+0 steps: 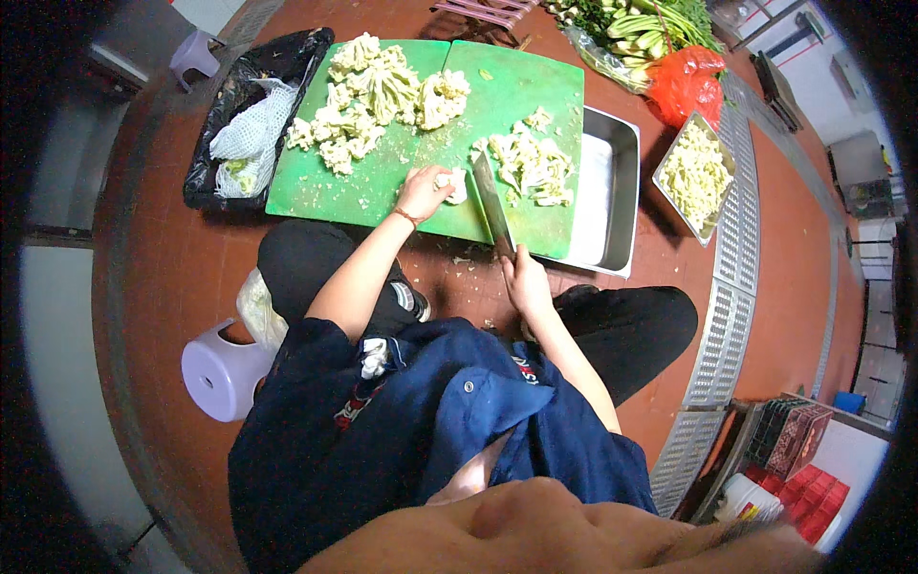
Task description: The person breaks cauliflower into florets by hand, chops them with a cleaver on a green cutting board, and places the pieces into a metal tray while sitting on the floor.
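My left hand (424, 194) is closed on a small cauliflower piece (457, 187), low on the green cutting board (402, 212). My right hand (525, 279) grips the handle of a knife (491, 204). Its blade points away from me and lies just right of the piece in my left hand. Beyond the blade, on the right, is a spread of cut cauliflower florets (529, 165). Larger cauliflower chunks (384, 84) are heaped on the board's far left, with crumbs scattered around them.
A black-lined bin (206, 172) holding white foam netting stands left of the board. A metal tray (622, 191) sits under its right edge. Farther right is a metal pan (706, 230) of cut pieces. Green vegetables (650, 33) and a red bag (690, 84) lie beyond; a purple stool (225, 373) is at left.
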`<action>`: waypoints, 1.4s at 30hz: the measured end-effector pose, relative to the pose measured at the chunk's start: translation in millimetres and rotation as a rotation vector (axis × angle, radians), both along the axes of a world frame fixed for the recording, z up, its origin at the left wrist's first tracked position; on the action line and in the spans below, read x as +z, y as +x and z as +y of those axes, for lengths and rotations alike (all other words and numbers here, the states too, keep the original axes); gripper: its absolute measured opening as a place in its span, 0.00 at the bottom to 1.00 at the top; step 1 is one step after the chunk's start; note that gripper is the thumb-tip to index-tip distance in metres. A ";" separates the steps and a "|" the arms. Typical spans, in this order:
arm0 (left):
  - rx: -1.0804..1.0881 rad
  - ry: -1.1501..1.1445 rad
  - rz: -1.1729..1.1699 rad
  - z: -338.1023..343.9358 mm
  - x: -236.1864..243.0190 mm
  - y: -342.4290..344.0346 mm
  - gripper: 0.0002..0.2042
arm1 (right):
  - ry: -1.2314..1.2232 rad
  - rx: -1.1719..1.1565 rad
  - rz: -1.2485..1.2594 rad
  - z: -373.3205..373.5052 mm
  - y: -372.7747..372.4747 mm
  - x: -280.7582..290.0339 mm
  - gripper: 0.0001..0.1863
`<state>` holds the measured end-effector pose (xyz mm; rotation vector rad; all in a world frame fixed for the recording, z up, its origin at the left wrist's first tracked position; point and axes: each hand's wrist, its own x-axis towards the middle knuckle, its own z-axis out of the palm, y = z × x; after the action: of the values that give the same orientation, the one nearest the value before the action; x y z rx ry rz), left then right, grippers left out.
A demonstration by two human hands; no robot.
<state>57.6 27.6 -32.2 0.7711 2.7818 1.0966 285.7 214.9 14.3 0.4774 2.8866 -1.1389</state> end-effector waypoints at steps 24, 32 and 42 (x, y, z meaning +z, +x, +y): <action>0.048 -0.003 0.042 -16.5 8.6 -0.9 0.17 | 0.131 0.101 -0.030 -15.5 21.6 29.4 0.13; 0.027 -0.036 0.052 -5.2 7.8 -2.6 0.16 | 0.108 0.068 -0.136 -22.7 -11.1 5.7 0.13; -0.014 0.011 0.176 -19.8 -8.5 -5.1 0.14 | 0.025 0.028 0.019 -5.3 9.4 17.4 0.14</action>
<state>52.5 7.8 -40.7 0.9300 2.9097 1.0934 295.0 209.6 31.7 0.4272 2.9173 -1.1113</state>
